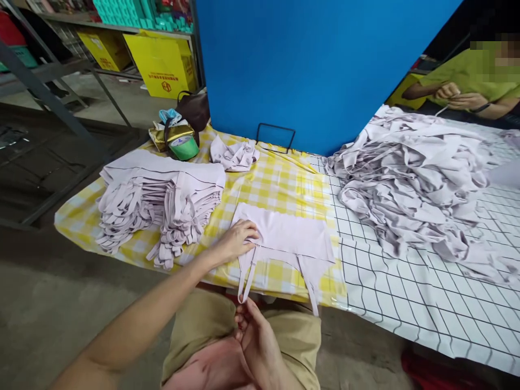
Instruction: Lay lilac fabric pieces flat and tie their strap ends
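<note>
Garment (290, 233): under my left hand (242, 238), grip unclear from here
Strap (248, 279): pinched by my right hand (254, 327)
Stack (162, 173): left of both

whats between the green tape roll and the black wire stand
A crumpled pale lilac fabric piece lies between the green tape roll and the black wire stand, as the head view shows.
</note>
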Demonstrator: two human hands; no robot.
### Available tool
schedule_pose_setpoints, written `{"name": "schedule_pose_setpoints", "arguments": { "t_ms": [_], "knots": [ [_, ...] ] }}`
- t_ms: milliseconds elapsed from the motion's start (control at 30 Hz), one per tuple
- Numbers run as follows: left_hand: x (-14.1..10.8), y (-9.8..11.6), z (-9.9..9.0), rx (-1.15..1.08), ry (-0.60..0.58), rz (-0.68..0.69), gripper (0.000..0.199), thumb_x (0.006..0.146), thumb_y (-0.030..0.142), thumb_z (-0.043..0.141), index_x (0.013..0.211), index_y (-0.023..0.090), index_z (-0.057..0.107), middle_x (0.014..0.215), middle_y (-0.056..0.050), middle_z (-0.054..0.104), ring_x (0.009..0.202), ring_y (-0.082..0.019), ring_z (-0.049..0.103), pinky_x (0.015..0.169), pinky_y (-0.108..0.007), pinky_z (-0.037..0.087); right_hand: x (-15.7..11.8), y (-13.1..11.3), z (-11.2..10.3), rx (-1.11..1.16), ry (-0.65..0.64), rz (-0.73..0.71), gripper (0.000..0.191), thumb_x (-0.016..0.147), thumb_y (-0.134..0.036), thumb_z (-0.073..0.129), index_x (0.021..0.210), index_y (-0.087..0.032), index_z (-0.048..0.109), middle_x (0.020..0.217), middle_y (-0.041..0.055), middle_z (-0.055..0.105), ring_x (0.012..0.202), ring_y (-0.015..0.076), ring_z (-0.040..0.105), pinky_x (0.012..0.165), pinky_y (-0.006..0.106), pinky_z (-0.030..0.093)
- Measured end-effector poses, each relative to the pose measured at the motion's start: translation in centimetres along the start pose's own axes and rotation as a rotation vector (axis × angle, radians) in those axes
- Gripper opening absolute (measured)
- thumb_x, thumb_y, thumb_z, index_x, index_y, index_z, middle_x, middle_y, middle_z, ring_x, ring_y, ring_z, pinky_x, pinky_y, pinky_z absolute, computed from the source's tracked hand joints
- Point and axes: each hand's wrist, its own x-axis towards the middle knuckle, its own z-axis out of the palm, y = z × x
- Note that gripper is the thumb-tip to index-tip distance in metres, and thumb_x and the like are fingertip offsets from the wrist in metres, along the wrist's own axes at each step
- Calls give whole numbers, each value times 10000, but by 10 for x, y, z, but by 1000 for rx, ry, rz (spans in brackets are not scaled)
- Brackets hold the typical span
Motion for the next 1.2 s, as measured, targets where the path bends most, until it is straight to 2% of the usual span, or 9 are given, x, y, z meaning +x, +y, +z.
{"name": "schedule_pose_setpoints", "arguments": {
  "t_ms": [167,267,333,467,567,733,833,1000,1200],
  "knots": [
    [-1,6,-11,-27,-29,-59,143,752,126,580,867,178,647,1011,-37,601,985,-173,541,893,-291,432,-15,-26,-2,-379,-62,5,358,549,-379,794,810,-168,667,629,-31,573,519,73,490,423,166,283],
    [2,3,-18,26,110,-204,172,749,125,556,891,180,637,981,-31,613,941,-173,566,870,-292,442,-27,-82,3,-832,-194,-234,250,700,-408,672,741,-163,648,567,-33,526,524,85,455,475,188,311],
    [6,-2,-21,131,242,-321,186,750,133,555,917,178,623,989,-42,610,966,-191,560,885,-303,431,-29,-131,10,-1106,-162,-475,254,753,-425,592,768,-175,635,604,-19,543,565,113,477,519,217,344],
    [19,-7,-21,329,308,-569,191,810,222,535,977,139,575,999,-92,603,957,-221,571,821,-303,439,-17,-216,24,-1579,329,-936,242,797,-361,444,872,-178,584,770,41,584,673,178,529,632,289,384],
    [31,-3,-22,424,242,-738,279,835,359,517,992,131,548,1034,-127,583,915,-240,588,728,-306,441,2,-250,29,-1705,585,-1008,247,801,-360,386,846,-172,539,844,99,555,734,229,534,656,342,359],
    [46,-3,-26,334,157,-764,201,766,346,590,750,151,546,881,-93,601,866,-236,582,681,-288,401,34,-271,27,-1790,650,-930,179,707,-356,500,599,-238,421,535,20,487,550,209,481,539,319,314],
    [50,-7,-27,276,165,-723,191,718,263,601,608,168,479,708,-32,570,749,-200,572,632,-269,375,40,-275,27,-1819,606,-930,204,671,-322,492,540,-248,354,496,-8,480,504,175,457,510,284,311],
    [42,1,-25,185,266,-656,137,744,184,516,646,189,421,614,44,474,638,-124,508,590,-220,346,30,-274,25,-1783,588,-1008,229,684,-417,417,563,-257,307,458,-28,458,461,169,437,491,272,330],
    [24,18,-19,-201,483,-459,155,811,288,428,703,211,349,612,54,414,573,-112,440,548,-218,332,18,-282,8,-1735,571,-1073,289,672,-531,447,595,-258,392,546,-3,577,449,188,492,466,285,351]
  ]
}}
